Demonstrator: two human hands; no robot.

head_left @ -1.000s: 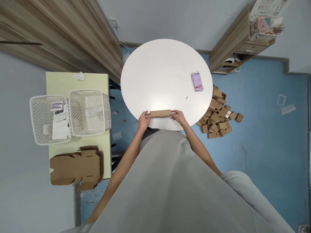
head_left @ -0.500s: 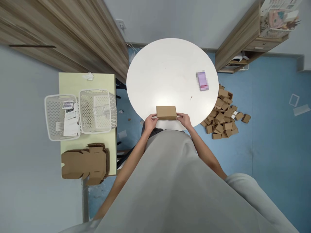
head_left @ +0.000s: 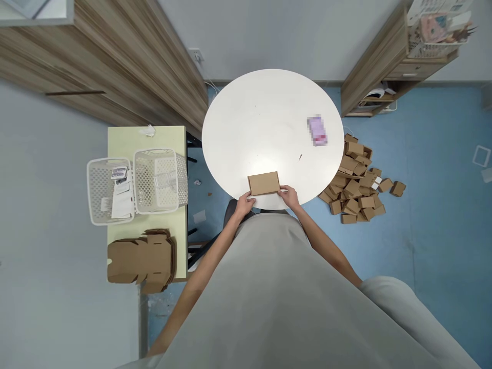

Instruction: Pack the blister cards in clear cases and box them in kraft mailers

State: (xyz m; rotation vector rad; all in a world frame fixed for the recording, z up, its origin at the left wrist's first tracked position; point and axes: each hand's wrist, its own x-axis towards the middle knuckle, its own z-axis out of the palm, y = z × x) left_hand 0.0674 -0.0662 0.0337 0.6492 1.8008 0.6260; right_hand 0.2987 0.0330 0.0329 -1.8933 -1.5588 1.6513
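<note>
Brown cardboard forms the box [head_left: 264, 183], broad face up by the near edge of my white bench [head_left: 265, 123]. In the head view, my right hand [head_left: 289, 196] pinches its near right corner; my left hand [head_left: 245, 204] meets the near left, whether gripping I cannot tell, probably to steady both ends. Its long axis runs left to right, right end slightly farther from that edge.
</note>
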